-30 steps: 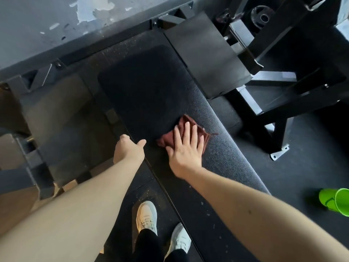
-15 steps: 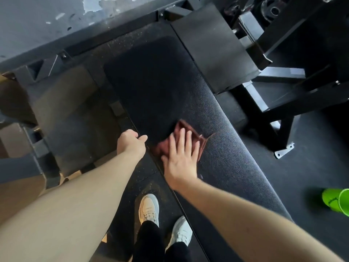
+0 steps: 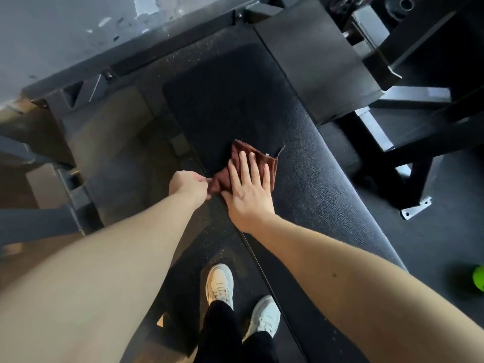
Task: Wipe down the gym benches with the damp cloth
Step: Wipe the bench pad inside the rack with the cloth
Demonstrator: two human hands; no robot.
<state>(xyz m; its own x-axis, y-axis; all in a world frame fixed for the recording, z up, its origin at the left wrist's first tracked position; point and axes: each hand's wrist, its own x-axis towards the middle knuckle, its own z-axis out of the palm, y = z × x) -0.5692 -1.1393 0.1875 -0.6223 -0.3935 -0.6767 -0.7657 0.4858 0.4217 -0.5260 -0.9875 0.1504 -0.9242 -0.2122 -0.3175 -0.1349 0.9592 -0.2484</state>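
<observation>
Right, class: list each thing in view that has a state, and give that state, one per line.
cloth: crumpled, lying on the bench, under the right hand.
right hand: flat, fingers straight, pressing the cloth.
left hand: curled at the cloth's left corner; grip unclear.
bench: far part darker than near part.

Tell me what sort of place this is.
Most likely a gym's weight area: a long padded bench, a black steel frame standing on the dark floor, and a weight plate at top right. The right hand presses a cloth on the bench.
</observation>
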